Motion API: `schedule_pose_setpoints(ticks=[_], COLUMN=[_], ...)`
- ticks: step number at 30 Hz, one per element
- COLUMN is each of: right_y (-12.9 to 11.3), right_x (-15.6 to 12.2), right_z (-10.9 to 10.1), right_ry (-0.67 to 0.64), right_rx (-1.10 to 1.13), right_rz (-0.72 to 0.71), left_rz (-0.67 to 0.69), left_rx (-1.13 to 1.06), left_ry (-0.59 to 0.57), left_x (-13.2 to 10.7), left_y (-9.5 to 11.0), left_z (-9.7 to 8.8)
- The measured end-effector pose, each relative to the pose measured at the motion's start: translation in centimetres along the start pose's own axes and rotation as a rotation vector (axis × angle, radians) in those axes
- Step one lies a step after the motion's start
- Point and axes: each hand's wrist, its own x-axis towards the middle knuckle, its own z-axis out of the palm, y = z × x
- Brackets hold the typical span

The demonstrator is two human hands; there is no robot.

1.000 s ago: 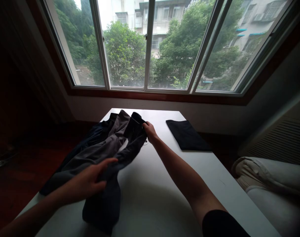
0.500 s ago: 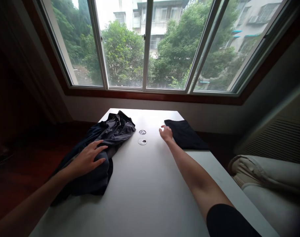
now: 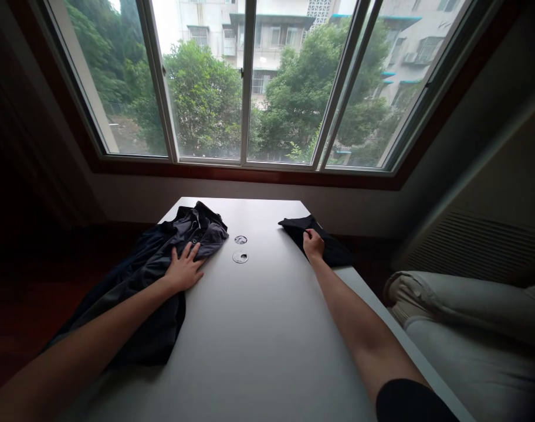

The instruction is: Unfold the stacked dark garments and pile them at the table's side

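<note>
My left hand [image 3: 185,268] lies with spread fingers on a heap of dark clothes [image 3: 162,258] at the table's left side. Grey and navy fabric shows in the heap, with a drawstring and metal eyelets near its far end. On the right, my right hand [image 3: 313,243] is closed on the edge of a folded black garment [image 3: 335,249], whose near side is pulled up in a fold. What kind of garment it is I cannot tell. Its far left corner sticks out toward the middle of the table.
The white table [image 3: 258,328] reaches toward a wide sliding window [image 3: 245,88]. Two round cable-hole fittings [image 3: 240,257] sit in its top between the clothes. Off the right edge stands a pale cushioned seat [image 3: 461,334]; a dark curtain [image 3: 43,146] hangs at the left.
My right hand has closed on the black garment and lifted its edge, and the flat rectangle is now bunched. My left hand has slid forward over the heap. The view has shifted slightly right.
</note>
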Motion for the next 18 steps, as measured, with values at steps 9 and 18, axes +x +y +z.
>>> schedule_pose_setpoints(ticks=[9, 18], right_y=[-5.3, -8.1], right_x=[-10.0, -11.2], right_z=[-10.2, -10.2], right_ry=[-1.111, -0.971], right_rx=[0.722, 0.339], right_rz=[-0.237, -0.403], left_rz=[-0.001, 0.442], left_rx=[-0.049, -0.395], left_ry=[0.259, -0.047], left_x=[2.2, -6.2], left_y=[-0.3, 13.1], left_z=[-0.1, -2.6])
